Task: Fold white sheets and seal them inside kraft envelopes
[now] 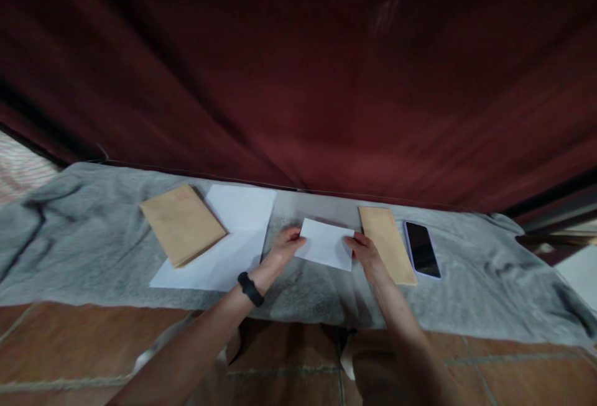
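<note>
A folded white sheet of paper (325,244) is held just above a grey cloth (84,250) between both hands. My left hand (285,247) pinches its left edge, and a black band sits on that wrist. My right hand (366,253) pinches its right edge. Both sets of fingers are closed on the paper.
A brown envelope (183,223) lies on a stack of white sheets (233,235) at the left. Another brown envelope (387,241) and a black phone (421,249) lie right of my hands. A dark red curtain (298,83) hangs behind. Tiled floor (289,369) shows in front.
</note>
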Demonstrator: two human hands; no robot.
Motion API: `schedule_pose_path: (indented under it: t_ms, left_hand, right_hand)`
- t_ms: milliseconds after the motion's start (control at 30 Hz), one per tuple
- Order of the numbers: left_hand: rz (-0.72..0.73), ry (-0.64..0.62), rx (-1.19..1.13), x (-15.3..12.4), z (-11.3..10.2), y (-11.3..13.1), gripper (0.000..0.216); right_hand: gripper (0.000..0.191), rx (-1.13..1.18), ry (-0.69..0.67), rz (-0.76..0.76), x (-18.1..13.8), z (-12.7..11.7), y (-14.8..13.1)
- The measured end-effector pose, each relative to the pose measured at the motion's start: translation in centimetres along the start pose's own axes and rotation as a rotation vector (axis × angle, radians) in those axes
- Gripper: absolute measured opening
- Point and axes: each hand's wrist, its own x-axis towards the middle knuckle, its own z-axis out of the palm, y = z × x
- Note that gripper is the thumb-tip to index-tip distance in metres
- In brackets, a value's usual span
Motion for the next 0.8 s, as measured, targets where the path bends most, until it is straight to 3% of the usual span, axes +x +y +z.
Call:
schedule_pose_path:
  t_ms: [233,367,467,700,800]
  left_hand:
    - [-0.026,-0.024,0.326,0.2,0.4,-0.1,0.008]
    - [-0.001,-0.027,0.606,-0.2,0.4,0.3,0.005]
    - [0.003,-0.018,0.777,-0.5,0.6,0.7,0.004]
    - [-0.033,-0.015,0.937,-0.9,1.0,1.6,0.019]
    - [-0.039,-0.008,0.95,-1.0,1.1,1.8,0.025]
  right_hand:
    - [0.032,-0.26,-0.058,-0.088,1.1,-0.5,1.4]
    - [0.02,-0.444,0.022,-0.158,2.2,-0.4,2.1]
    - [0.026,-0.575,0.115,-0.215,2.2,-0.3,2.5]
    - [0.042,-0.943,0.313,-0.476,0.7,0.1,2.8]
    - [0.043,-0.938,0.289,-0.686,0.3,1.1,2.9]
